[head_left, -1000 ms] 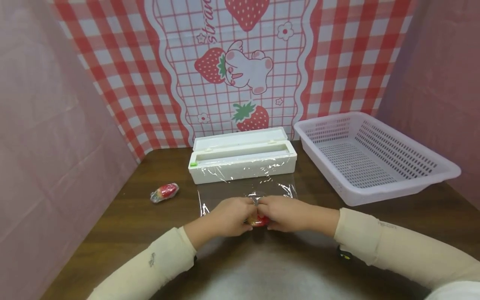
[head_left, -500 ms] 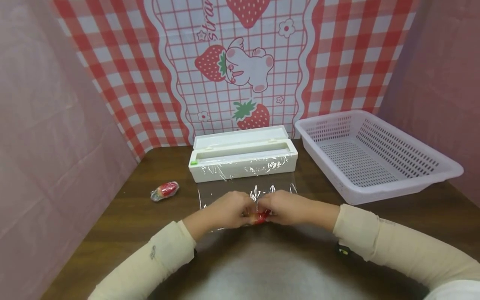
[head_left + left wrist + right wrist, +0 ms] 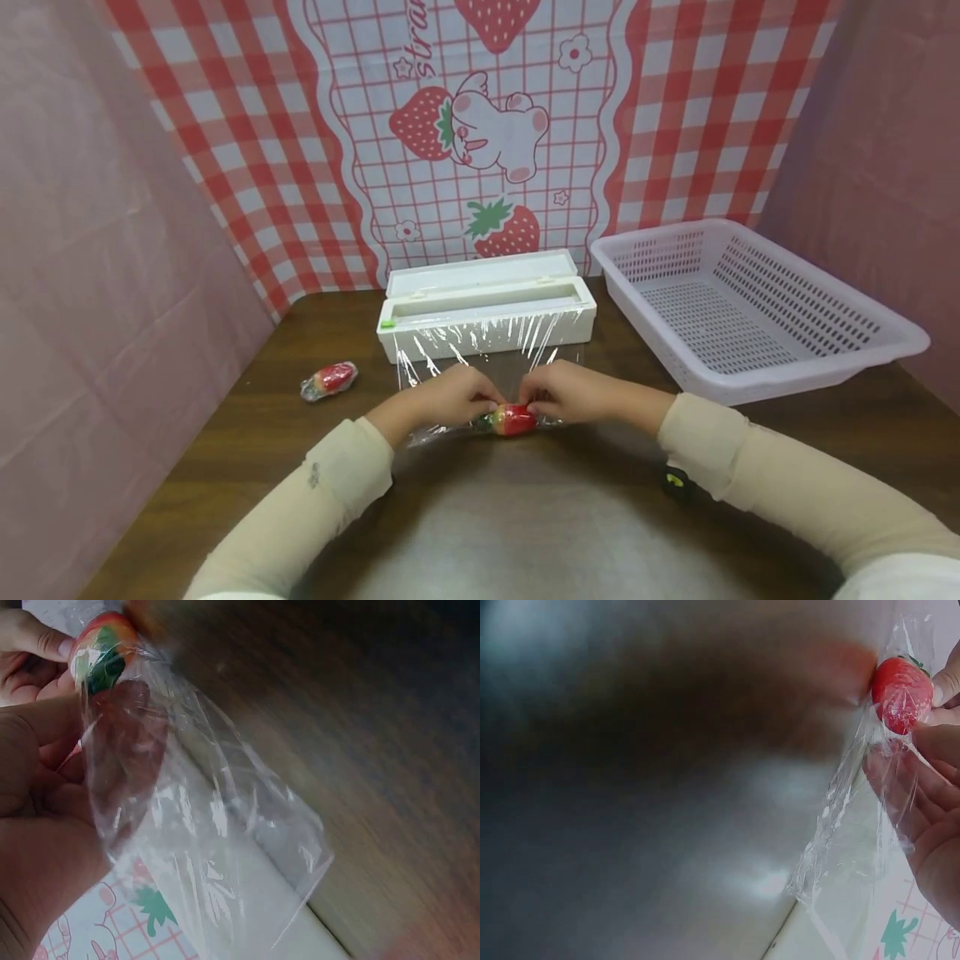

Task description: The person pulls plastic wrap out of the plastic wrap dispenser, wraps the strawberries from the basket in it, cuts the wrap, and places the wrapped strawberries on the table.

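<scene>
In front of the white box, the left hand and right hand pinch 1 film-wrapped strawberry at its 2 ends

Lettering on far cloth cropped, head view | left hand cut off, left wrist view | tabletop blurred, right wrist view
</scene>
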A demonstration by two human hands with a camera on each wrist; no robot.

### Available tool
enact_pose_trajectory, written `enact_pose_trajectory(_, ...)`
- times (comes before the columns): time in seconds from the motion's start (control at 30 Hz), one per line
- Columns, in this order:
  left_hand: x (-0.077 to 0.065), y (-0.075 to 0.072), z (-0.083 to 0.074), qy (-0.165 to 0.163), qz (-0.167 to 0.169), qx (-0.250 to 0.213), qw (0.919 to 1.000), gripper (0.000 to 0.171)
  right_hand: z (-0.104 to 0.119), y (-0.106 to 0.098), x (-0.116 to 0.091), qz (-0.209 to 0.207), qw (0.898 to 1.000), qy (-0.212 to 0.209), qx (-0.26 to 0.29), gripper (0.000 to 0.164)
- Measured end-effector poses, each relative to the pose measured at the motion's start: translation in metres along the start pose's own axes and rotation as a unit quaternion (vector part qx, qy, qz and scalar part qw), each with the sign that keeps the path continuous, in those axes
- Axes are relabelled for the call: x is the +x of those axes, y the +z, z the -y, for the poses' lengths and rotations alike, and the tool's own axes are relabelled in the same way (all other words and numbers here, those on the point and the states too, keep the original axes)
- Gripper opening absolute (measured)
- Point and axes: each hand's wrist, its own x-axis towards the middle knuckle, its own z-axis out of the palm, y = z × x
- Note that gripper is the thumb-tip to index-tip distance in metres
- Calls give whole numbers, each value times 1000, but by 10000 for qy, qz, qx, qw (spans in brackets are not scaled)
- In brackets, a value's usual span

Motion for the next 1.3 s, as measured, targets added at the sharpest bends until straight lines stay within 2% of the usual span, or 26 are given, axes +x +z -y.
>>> enact_pose_trajectory(0.17, 5, 2, 4, 40, -186, 590, 9981, 15, -4, -1, 5, -114, 9978, -27, -654, 8)
enact_pose_trajectory(0.3, 7, 2, 1, -231, -121, 917, 9954, 16, 1, -1, 7, -223, 9931, 205, -1129, 9)
enact_pose_trajectory(0.4, 6, -1, -4, -438, -207, 1158, 9921, 17, 8, -3, 8, -417, 9916, 203, -1208, 12)
enact_pose_trajectory(0.47, 5, -2, -7, -487, -344, 1209, 9909, 17, 12, -5, 10, -471, 9924, 59, -1133, 15)
enact_pose_trajectory(0.53, 3, -4, -10, -424, -415, 1214, 9908, 18, 14, -5, 11, -398, 9939, -103, -1022, 18)
enact_pose_trajectory(0.63, 2, -3, -12, -244, -316, 1270, 9911, 20, 16, -2, 13, -93, 9953, -158, -954, 23)
enact_pose_trajectory(0.77, 1, 0, -12, -256, -154, 1406, 9896, 24, 15, 3, 17, 226, 9938, 124, -1080, 35)
enact_pose_trajectory(0.93, 3, 0, -9, -354, -187, 1348, 9901, 31, 9, 6, 25, 291, 9904, 436, -1277, 39)
enact_pose_trajectory(1.03, 8, -1, -4, -218, -206, 1189, 9925, 22, 3, 3, 30, 358, 9921, 556, -1070, 33)
enact_pose_trajectory(1.17, 15, -4, 5, -113, -248, 724, 9970, 11, -8, -7, 34, 530, 9952, 747, -359, 21)
enact_pose_trajectory(1.3, 25, -7, 11, -241, -247, 521, 9980, 12, -19, -14, 37, 615, 9933, 935, 272, 10)
